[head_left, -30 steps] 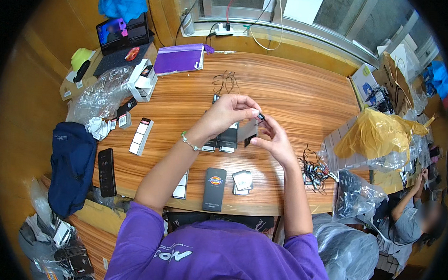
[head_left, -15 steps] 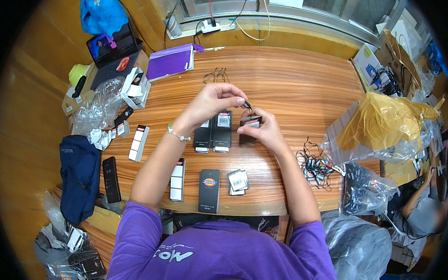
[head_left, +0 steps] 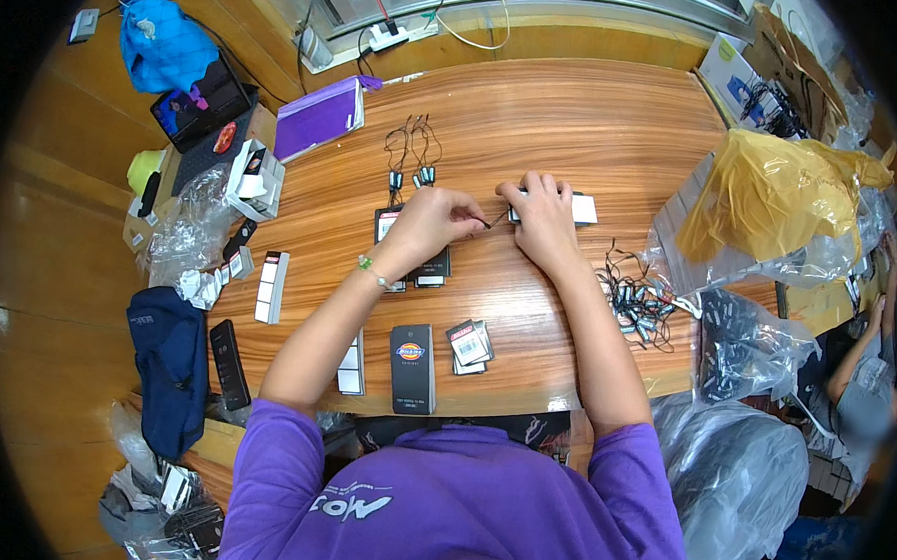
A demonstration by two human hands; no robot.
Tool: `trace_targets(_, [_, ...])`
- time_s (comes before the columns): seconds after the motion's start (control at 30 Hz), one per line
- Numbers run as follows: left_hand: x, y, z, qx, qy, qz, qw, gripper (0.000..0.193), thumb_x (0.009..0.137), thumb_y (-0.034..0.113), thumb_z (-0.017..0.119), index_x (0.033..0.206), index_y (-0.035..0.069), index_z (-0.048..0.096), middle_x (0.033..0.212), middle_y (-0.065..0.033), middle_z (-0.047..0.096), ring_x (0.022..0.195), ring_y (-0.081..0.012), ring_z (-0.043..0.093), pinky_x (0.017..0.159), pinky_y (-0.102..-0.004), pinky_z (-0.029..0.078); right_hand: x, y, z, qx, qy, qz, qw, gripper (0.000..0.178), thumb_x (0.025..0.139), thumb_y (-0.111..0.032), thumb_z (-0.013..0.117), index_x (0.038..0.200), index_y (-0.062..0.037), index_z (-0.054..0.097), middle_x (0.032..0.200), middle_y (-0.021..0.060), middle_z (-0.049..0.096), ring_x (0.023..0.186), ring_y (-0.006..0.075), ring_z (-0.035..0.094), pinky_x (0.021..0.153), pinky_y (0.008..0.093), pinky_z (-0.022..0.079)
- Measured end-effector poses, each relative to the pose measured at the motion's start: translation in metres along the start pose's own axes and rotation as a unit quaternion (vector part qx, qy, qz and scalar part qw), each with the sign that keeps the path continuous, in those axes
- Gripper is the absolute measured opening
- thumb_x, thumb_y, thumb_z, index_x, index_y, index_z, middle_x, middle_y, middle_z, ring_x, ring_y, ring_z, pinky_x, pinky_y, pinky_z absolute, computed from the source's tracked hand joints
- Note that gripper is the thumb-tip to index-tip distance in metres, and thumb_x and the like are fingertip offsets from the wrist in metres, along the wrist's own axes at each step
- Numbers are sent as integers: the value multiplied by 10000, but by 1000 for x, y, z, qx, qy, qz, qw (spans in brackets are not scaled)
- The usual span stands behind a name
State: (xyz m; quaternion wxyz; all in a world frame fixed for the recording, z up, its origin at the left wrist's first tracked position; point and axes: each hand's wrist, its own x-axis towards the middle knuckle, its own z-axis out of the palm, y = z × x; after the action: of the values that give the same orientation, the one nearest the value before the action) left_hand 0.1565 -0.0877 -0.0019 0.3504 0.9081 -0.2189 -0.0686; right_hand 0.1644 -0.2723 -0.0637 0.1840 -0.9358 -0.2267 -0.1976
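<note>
My left hand (head_left: 436,222) pinches the end of a thin black cord (head_left: 498,220) between thumb and fingers. The cord runs across to my right hand (head_left: 543,222), whose fingers are closed over a hang tag (head_left: 584,209); a white face of it sticks out to the right. Partly hidden under my left hand lie black hang tags (head_left: 433,266) with label stickers. Looped black strings (head_left: 425,169) with small grey-blue ends stretch away from them. Nearer me are a stack of black tags (head_left: 412,374) with a coloured emblem and a small stack of stickered cards (head_left: 469,348).
A tangled heap of black strings (head_left: 640,306) lies right of my right forearm, beside a clear plastic bag (head_left: 746,348). Label strips (head_left: 271,287), a black phone-like object (head_left: 229,366) and a purple folder (head_left: 318,122) are at left. A yellow bag (head_left: 771,219) stands right. Another person's arm (head_left: 856,348) shows far right.
My right hand has turned palm-down over the tag, which now shows a white face. My left hand has moved lower and left, drawing the cord sideways. The view has shifted slightly.
</note>
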Motion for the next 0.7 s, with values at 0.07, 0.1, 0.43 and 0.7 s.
trace_targets(0.07, [0,-3,8,65,-16,15,998,127,762,110,655,855,27,677,738,-105,664,659,-173,625,637,-287,485,-4,-2,4,8,-19,-8,1000,345,696,-43,583,1022,-157,579,931,106,512,938,279,478,805,476,344])
trace_targets(0.1, [2,-6,11,86,-28,10,996,136,750,111,658,853,26,674,751,-144,651,682,-234,629,662,-312,487,-5,-3,5,12,-28,-13,999,320,706,-51,577,1010,-155,583,935,105,515,941,275,479,804,481,342])
trace_targets(0.43, [6,-1,29,191,-20,99,976,83,720,68,630,765,-1,622,700,-178,606,703,-339,579,670,-412,462,-7,-12,10,-22,-44,-5,999,280,713,-47,565,970,-153,596,941,98,525,965,269,481,809,474,341])
trace_targets(0.7, [5,-1,36,209,7,105,972,63,716,51,621,751,0,615,699,-177,606,715,-346,575,687,-418,459,-6,-15,12,-19,-58,15,998,367,686,12,557,1009,-159,595,954,93,528,984,268,477,820,469,342])
